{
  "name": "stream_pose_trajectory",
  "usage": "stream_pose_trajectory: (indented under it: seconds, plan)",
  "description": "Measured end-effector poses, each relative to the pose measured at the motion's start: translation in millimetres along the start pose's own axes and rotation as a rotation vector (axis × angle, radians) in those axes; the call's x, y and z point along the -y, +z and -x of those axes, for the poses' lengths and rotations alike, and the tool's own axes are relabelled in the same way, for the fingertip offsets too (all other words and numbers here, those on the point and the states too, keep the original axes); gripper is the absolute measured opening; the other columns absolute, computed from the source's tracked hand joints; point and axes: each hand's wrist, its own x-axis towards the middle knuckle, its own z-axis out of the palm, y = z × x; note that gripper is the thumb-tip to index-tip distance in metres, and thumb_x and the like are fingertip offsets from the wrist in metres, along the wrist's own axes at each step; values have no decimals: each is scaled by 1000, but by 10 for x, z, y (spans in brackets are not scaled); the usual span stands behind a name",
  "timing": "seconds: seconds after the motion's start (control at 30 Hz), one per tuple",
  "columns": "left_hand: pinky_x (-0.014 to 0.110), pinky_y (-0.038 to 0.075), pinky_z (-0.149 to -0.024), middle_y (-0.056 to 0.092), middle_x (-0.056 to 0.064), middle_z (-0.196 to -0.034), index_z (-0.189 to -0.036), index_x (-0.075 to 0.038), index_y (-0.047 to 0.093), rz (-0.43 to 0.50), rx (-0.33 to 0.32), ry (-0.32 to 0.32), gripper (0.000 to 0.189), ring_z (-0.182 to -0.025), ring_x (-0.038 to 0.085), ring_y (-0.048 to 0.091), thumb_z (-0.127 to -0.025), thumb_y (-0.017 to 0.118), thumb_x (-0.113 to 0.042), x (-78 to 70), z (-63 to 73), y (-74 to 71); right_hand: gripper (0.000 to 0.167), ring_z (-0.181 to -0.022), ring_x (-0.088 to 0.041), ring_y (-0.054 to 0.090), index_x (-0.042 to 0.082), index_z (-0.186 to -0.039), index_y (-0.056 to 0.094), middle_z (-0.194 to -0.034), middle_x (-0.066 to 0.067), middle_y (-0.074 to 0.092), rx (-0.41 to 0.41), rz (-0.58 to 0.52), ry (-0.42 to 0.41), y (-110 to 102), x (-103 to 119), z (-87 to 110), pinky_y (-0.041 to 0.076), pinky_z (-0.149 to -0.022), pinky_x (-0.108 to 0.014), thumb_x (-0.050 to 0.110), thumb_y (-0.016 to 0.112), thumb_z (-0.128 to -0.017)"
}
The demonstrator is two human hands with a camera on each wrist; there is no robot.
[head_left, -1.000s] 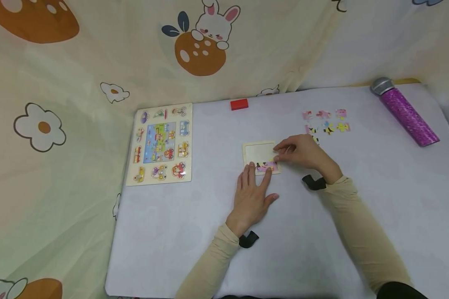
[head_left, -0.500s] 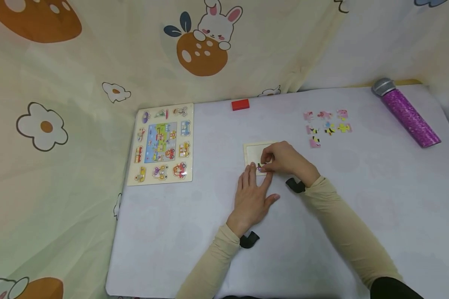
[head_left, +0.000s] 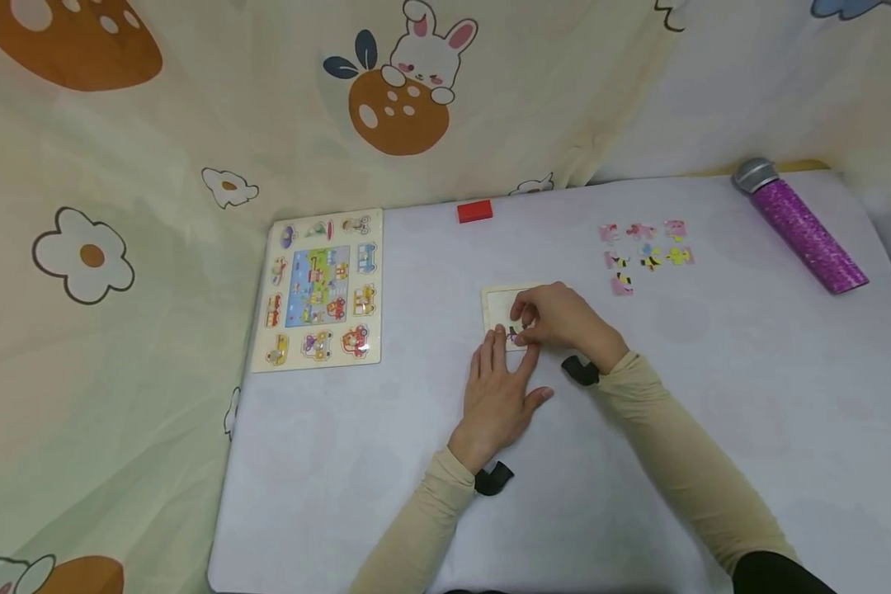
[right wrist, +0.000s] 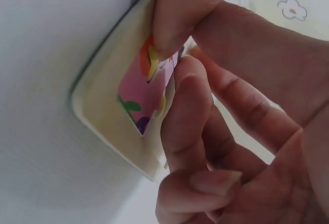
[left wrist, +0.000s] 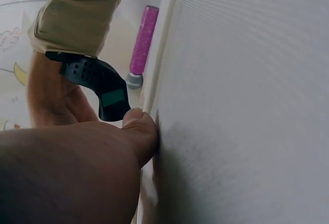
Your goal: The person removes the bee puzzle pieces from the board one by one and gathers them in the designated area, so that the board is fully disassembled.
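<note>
A small cream puzzle frame (head_left: 493, 294) lies mid-table, with pink printed pieces along its near side. My left hand (head_left: 493, 400) lies flat and spread, its straight fingertips on the frame's near edge. Over the frame's right part, my right hand (head_left: 564, 318) has its thumb and index finger bent together on a puzzle piece. Close up in the right wrist view, thumb and index fingertips meet at the edge of a pink puzzle piece (right wrist: 139, 88); other fingers are curled. Right of the frame lie several loose puzzle pieces (head_left: 649, 256). My right hand hides part of the frame.
At the left stands a wooden vehicle puzzle board (head_left: 374, 346), flat on the white table (head_left: 327, 478). A red block (head_left: 475, 211) lies at the back edge. A glittery purple microphone (head_left: 809, 235) lies at the far right. Behind hangs a printed curtain (head_left: 267, 99).
My right hand has moved left from the frame's right edge to over its printed pieces, then stayed nearly in place. The left hand has stayed where it was. The loose pieces have not moved.
</note>
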Motion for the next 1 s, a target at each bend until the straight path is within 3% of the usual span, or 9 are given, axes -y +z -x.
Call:
stream_pose_trajectory:
  seconds: [0.43,0.7,0.87,1.0]
  plan:
    - [50,28,-127,17,27,-173,-166,-31,37,-25,-45,10,73,-161,40,19,-103,54,-63,15,14,21,17,-85,-22,61,6,-97,74,-89,-6,69,39,-16,-55,21,-3,8,51,-80,-38,8,87,-87]
    - [49,28,-127,20,25,-173,-165,-33,40,-31,-56,16,69,-161,39,19,-104,55,-62,22,9,26,19,-81,-20,61,7,-98,70,-85,-4,69,13,-25,-59,48,-35,15,50,-78,-37,11,86,-89]
    - [48,29,-127,20,24,-173,-165,-33,40,-40,-63,15,69,-161,38,20,-104,54,-63,21,5,25,18,-78,-19,59,7,-100,66,-85,-4,69,-6,-85,-51,56,-68,22,48,-75,-34,10,82,-92]
    - [47,30,-126,20,25,-173,-165,-34,40,-50,-72,18,70,-160,38,22,-103,55,-63,20,3,22,18,-77,-18,60,8,-104,65,-87,-6,69,-47,-146,-93,53,-139,39,48,-73,-32,10,81,-94]
